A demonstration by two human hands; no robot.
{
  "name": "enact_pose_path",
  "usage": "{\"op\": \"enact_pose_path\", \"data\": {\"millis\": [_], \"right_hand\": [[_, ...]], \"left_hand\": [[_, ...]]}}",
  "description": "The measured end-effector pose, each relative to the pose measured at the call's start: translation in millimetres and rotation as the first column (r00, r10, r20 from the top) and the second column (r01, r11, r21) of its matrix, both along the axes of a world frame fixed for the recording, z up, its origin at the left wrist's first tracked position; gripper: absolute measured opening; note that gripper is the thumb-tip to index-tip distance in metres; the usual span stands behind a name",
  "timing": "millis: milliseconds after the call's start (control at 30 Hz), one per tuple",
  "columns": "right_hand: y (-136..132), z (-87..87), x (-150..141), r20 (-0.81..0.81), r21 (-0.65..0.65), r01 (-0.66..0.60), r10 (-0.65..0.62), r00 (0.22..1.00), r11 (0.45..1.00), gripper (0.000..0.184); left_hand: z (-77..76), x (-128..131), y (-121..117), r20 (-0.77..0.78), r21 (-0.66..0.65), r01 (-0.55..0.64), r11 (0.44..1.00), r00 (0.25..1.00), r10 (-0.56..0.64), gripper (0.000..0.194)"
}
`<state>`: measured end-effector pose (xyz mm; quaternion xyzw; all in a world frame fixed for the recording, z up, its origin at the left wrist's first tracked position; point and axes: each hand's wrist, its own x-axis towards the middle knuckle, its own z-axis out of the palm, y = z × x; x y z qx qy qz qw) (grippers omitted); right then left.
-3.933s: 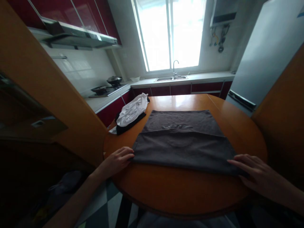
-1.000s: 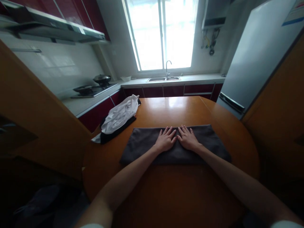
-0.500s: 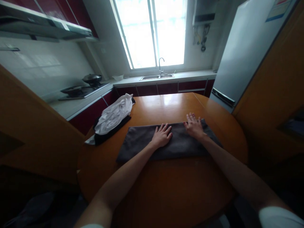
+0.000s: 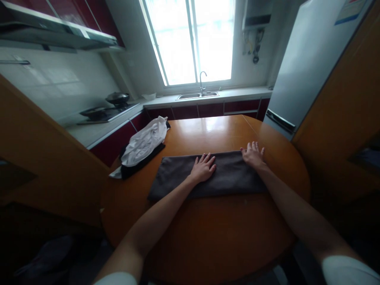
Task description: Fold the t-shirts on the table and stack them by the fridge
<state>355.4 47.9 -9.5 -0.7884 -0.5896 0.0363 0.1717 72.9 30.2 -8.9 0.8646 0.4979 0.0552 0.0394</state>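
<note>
A dark grey cloth, folded into a long strip, lies across the round wooden table. My left hand rests flat on the middle of the strip, fingers spread. My right hand lies flat at the strip's right end, fingers stretched out over its far corner. Neither hand holds anything.
A crumpled white garment lies on a black one at the table's left edge. Behind are a counter with a sink, a stove with pans, and a fridge at the right. A wooden panel stands left.
The cloth has been folded from a wide rectangle into a narrow strip. In the last second my right hand slid from the middle to the right end; my left hand stayed.
</note>
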Motion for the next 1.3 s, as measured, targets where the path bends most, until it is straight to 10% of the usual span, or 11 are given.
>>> {"op": "enact_pose_path", "data": {"millis": [467, 667, 833, 1300], "right_hand": [[-10.8, -3.5, -37.7, 0.071, 0.124, -0.163, 0.155, 0.985, 0.979, 0.069], [-20.1, -7.8, -58.7, 0.049, -0.055, -0.253, 0.255, 0.966, 0.966, 0.067], [-24.0, -3.8, -66.9, 0.108, 0.098, -0.286, 0.276, 0.955, 0.953, 0.064], [-32.8, -6.2, -82.2, 0.137, -0.023, -0.395, 0.394, 0.909, 0.918, 0.061]], "left_hand": [[0.6, 0.3, -2.6, 0.018, -0.009, -0.004, 1.0, 1.0, 0.005, 0.061], [2.2, 0.6, -3.5, 0.016, -0.016, -0.006, 1.0, 1.0, 0.007, 0.062], [2.0, 0.2, -3.7, 0.023, -0.009, -0.007, 1.0, 1.0, 0.007, 0.06], [0.7, -0.3, -3.5, 0.014, 0.004, 0.002, 1.0, 1.0, -0.002, 0.06]]}}
